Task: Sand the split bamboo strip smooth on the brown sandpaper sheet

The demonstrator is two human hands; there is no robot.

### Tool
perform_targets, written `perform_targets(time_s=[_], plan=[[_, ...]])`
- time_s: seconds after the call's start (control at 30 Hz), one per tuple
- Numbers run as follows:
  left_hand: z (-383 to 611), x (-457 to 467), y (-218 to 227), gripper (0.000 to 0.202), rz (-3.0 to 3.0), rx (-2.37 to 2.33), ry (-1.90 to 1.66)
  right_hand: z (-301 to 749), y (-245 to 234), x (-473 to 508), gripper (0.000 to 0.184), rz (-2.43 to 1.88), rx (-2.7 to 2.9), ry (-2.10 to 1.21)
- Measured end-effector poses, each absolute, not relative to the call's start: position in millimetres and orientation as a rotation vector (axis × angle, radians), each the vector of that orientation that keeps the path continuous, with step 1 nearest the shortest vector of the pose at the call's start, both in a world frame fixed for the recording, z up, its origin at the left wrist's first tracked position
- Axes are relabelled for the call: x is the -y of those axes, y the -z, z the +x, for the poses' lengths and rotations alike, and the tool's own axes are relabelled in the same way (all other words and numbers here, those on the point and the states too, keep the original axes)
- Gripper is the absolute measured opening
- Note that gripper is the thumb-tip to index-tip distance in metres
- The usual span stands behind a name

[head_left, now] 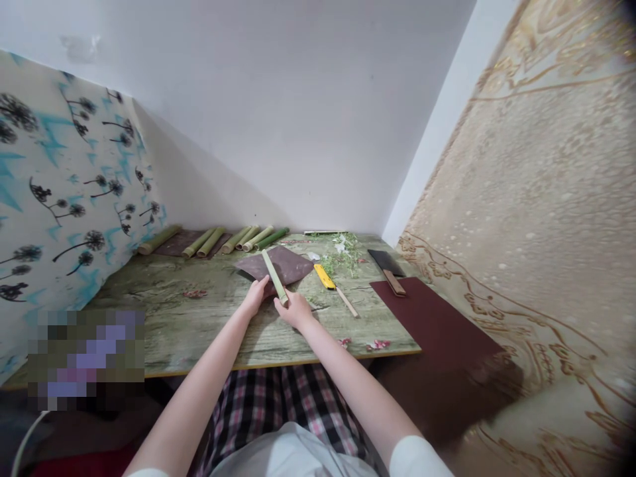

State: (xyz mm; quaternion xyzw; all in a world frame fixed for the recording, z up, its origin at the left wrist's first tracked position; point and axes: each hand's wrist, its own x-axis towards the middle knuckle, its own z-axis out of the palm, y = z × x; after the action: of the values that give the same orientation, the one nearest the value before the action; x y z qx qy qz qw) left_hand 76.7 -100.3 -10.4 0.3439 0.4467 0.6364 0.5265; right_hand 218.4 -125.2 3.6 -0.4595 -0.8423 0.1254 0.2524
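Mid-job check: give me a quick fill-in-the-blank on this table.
The right hand holds the near end of a green bamboo tube. Its far end lies over a ____ sheet. A yellow utility knife lies to the ____ of the tube. More bamboo pieces lie in a row along the table's ____ edge.
Missing words: brown; right; far.

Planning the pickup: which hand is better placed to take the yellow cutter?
Right, probably: the right hand lies nearer the yellow cutter, on the same side of the bamboo tube. The left hand sits beyond the tube from it. Both hands are on the tube.
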Motion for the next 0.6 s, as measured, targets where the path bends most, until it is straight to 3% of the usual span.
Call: perform_targets(time_s=[0.6], plan=[[77,88,19,0.014,0.729,-1.134,-1.610,218,-7,128,0.035,-1.297,2.309,-0.278]])
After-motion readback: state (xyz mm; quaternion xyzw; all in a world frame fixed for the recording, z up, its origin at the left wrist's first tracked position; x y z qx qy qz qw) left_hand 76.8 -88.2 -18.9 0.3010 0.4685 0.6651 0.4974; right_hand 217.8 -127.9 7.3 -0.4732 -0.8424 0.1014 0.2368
